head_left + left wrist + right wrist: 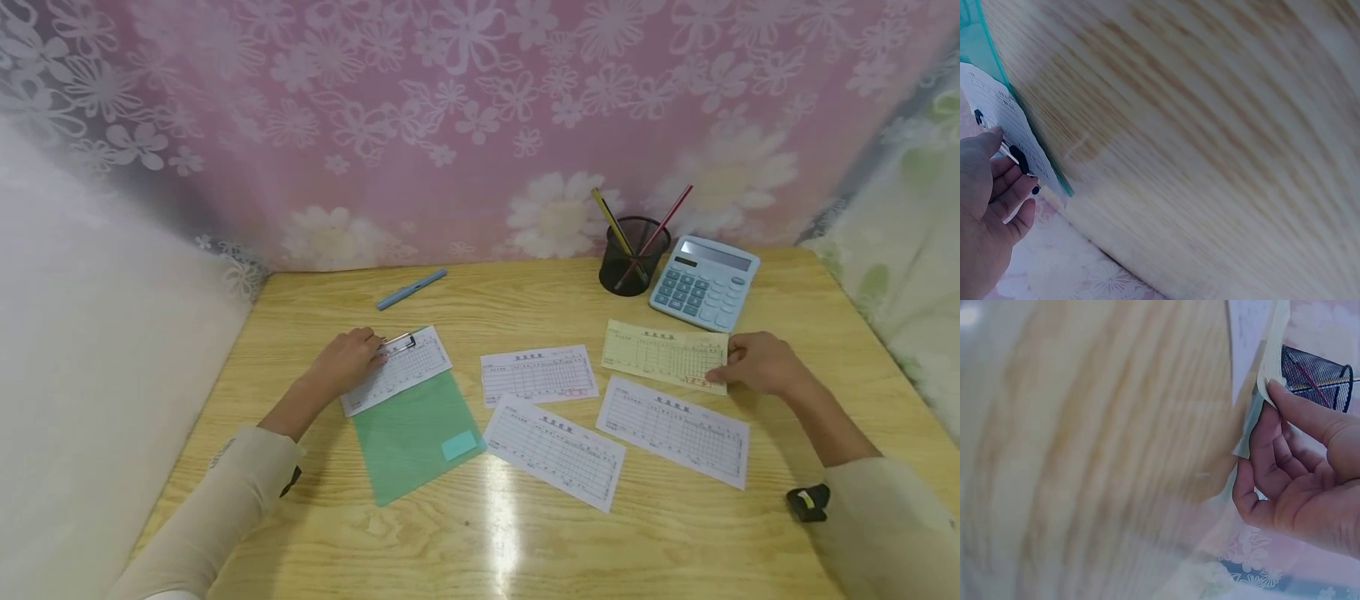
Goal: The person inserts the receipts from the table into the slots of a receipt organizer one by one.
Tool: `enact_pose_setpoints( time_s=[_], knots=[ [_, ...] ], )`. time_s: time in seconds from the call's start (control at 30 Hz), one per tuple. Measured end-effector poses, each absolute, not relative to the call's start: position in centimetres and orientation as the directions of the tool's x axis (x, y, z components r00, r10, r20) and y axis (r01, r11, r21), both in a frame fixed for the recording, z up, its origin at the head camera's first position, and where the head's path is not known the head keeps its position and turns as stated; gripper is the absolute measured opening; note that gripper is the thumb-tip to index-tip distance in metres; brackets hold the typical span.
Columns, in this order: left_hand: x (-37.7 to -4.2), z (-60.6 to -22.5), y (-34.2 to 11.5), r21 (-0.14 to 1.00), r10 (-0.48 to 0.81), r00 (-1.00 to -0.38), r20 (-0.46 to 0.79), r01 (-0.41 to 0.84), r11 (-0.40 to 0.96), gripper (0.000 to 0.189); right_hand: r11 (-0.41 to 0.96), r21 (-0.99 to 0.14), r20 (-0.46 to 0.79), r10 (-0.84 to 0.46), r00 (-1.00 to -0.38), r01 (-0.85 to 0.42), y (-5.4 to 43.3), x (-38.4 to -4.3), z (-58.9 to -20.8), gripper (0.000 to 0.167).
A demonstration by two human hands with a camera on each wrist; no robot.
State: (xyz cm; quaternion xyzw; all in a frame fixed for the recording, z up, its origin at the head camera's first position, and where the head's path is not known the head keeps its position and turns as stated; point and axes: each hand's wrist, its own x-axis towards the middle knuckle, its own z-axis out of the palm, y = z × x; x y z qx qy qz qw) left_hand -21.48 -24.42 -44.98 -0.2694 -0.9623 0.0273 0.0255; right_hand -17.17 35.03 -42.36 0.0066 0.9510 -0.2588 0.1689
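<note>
My left hand (347, 360) is at the top of a green clipboard (408, 437), its thumb and fingers pinching the metal clip (399, 341). A white printed form (405, 372) lies under that clip on the upper part of the board. In the left wrist view, the left hand (997, 187) has its thumb on one side of the clip and its fingers on the other. My right hand (757, 362) pinches the right end of a yellow form (660, 354) with a red stamp. The right wrist view shows the yellow form's edge (1267, 369) between thumb and fingers.
Several white forms, among them one in the middle (536, 375), lie between the hands. Behind them stand a black mesh pen holder (624, 271) with pencils and a blue calculator (705, 283). A blue pen (412, 289) lies at the back left. A floral curtain (450, 125) hangs behind.
</note>
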Motion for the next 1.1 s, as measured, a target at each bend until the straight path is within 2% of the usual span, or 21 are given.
enact_pose_setpoints(
  time_s=[0.1,0.27,0.37,0.5,0.73,1.1],
  knots=[
    [-21.5,-45.0,-24.5,-0.07,0.52,-0.853,0.035,0.517,0.853,0.024,0.847,-0.525,-0.328,-0.111,-0.938,0.083,35.1,-17.1,-42.4,0.033],
    [-21.5,-44.9,-24.5,-0.068,0.521,-0.853,0.031,0.518,0.853,0.025,0.839,-0.54,-0.342,-0.146,-0.928,0.067,35.3,-17.0,-42.2,0.038],
    [-21.6,-44.9,-24.5,-0.07,0.516,-0.856,0.031,0.513,0.856,0.025,0.812,-0.577,-0.37,-0.162,-0.915,0.089,35.3,-17.0,-42.3,0.037],
    [-21.6,-44.9,-24.5,-0.071,0.508,-0.861,0.025,0.505,0.86,0.026,0.756,-0.642,-0.397,-0.181,-0.9,0.131,35.1,-16.9,-42.6,0.045],
    [-21.4,-44.8,-24.4,-0.06,0.507,-0.862,0.011,0.506,0.861,0.027,0.699,-0.695,-0.366,-0.139,-0.92,0.17,34.7,-16.5,-42.2,0.026],
    [-21.4,-44.9,-24.5,-0.069,0.502,-0.865,0.009,0.501,0.863,0.028,0.611,-0.769,-0.284,-0.063,-0.957,0.189,32.9,-16.4,-40.2,0.043]
  ],
)
